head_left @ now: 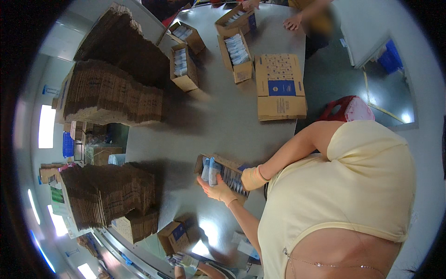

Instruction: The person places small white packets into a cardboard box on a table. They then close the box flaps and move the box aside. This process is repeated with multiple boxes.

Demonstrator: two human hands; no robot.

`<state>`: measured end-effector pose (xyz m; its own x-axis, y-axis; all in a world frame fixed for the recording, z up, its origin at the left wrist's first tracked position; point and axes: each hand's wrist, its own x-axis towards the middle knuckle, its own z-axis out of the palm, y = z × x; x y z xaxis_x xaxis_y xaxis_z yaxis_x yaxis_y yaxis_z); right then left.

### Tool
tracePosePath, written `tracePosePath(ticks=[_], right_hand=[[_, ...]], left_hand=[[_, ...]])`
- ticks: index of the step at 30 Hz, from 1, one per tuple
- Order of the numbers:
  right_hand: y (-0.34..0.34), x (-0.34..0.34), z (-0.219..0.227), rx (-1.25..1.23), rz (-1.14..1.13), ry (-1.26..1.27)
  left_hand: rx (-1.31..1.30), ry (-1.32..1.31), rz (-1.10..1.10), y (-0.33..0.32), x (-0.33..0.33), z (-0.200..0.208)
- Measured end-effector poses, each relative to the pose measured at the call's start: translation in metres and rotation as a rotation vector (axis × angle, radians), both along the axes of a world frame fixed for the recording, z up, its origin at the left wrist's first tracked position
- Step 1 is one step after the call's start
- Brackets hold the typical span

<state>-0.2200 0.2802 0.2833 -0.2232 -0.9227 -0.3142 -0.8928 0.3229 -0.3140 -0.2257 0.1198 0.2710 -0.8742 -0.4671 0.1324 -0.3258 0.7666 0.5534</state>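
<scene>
In front of me on the metal table lies an open cardboard box [238, 167] holding a row of blue-and-white packets [231, 179]. My left hand [216, 189], seemingly in a thin pale glove, is closed around one blue-and-white packet [213, 171] at the box's left end. That packet stands upright, partly above the others. My right hand [253, 179], in a pale yellow glove, rests against the right end of the same box. Its fingers are mostly hidden, so their grip cannot be made out.
Tall stacks of flattened cartons [109, 93] and another carton stack [111, 193] line the left side. Printed flat cartons [281, 88] lie beyond my right arm. Packet-filled boxes [239, 56] stand farther back. A co-worker's hand [292, 22] and another person's gloved hands [185, 260] are near the table.
</scene>
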Motion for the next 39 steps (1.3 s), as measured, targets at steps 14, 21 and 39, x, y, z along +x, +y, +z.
tracePosePath(ticks=[14,21,39], right_hand=[[-0.002,-0.002,-0.011,-0.130,-0.089,-0.018],[0.032,-0.043,-0.015,-0.054,-0.370,-0.035],[0.202,-0.211,0.102,-0.442,-1.245,0.660]], left_hand=[[-0.658,-0.383,-0.389,0.008,-0.061,-0.042],[-0.154,0.021,-0.654,0.045,-0.056,0.029],[0.107,-0.116,-1.003,0.149,-0.086,0.039]])
